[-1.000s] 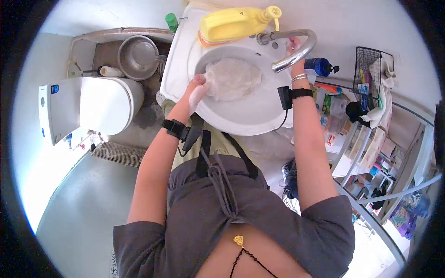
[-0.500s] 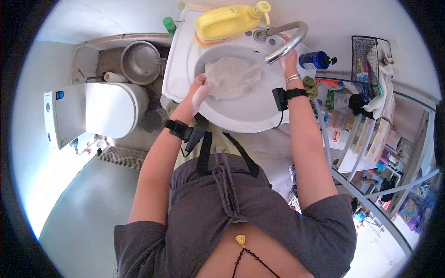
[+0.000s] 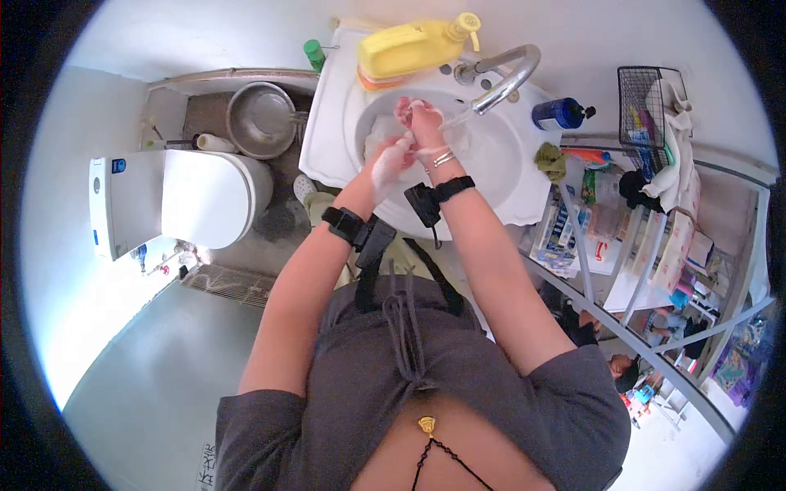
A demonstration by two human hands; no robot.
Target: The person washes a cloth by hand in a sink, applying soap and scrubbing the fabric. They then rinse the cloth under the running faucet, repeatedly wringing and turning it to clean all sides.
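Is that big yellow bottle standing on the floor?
No, the yellow bottle lies on its side on the back rim of the sink, beside the faucet.

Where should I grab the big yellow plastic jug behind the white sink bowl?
The yellow plastic jug lies on its side by the wall, cap toward the metal tap. Probably grip its narrow cap end, coming from above.

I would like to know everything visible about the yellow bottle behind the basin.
The yellow bottle looks like plastic, large and flat-sided, with a pale yellow pump top pointing right, toward the faucet. It lies on its side on the rear ledge of the white sink, an orange strip showing along its lower edge. Nobody holds it.
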